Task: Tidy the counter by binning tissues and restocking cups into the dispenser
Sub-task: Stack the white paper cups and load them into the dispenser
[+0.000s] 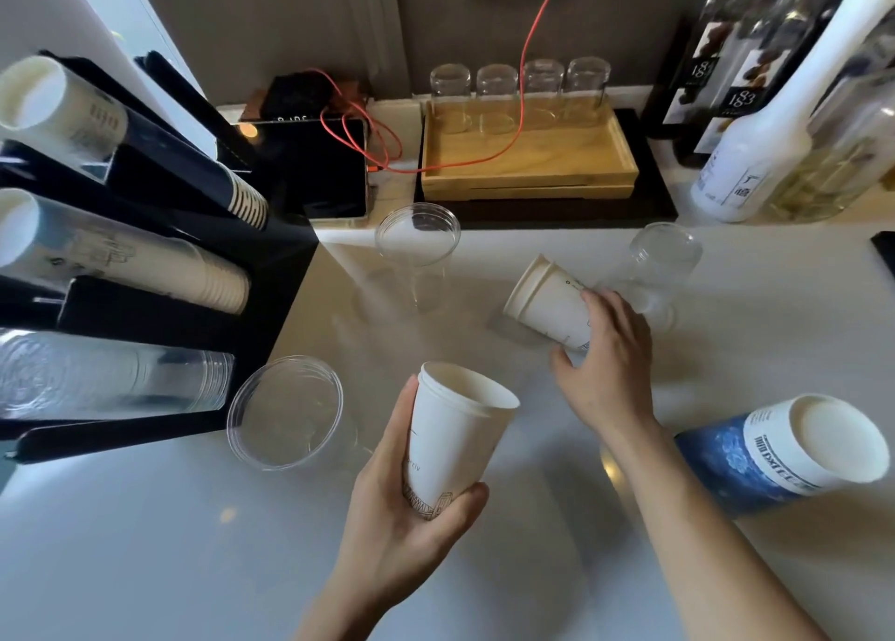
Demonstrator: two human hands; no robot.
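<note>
Two hands grip white cups: left hand (402,509) one upright (455,437), right hand (605,364) another tilted (552,304).

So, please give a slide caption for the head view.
Left hand holds a white paper cup; right hand grips another.

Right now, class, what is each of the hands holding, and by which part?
Left hand grips an upright white paper cup round its lower body. Right hand grips a tilted white paper cup at its base end.
</note>
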